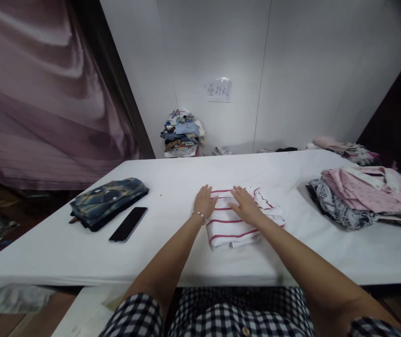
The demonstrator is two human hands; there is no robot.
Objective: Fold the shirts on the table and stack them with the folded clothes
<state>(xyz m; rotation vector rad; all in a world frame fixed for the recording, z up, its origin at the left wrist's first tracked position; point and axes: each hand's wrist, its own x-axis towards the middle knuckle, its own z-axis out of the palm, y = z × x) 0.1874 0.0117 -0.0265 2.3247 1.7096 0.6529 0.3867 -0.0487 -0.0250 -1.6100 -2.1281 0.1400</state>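
A white shirt with red stripes [226,228] lies partly folded on the white table in front of me. My left hand [205,202] rests on its left edge, palm down with fingers stretched forward; a bracelet circles that wrist. Flat on the striped cloth, right of the middle, lies my right hand [245,206] with its fingers extended. To the right of this hand the fabric is bunched and crumpled. Neither hand grips the cloth.
On the left of the table [172,262] sit a folded dark plaid shirt [112,196] and a black phone [129,224]. A pile of clothes topped by a pink shirt [368,192] occupies the right side. Another clothes stack [182,133] stands beyond the far edge, below a paper sign [218,90].
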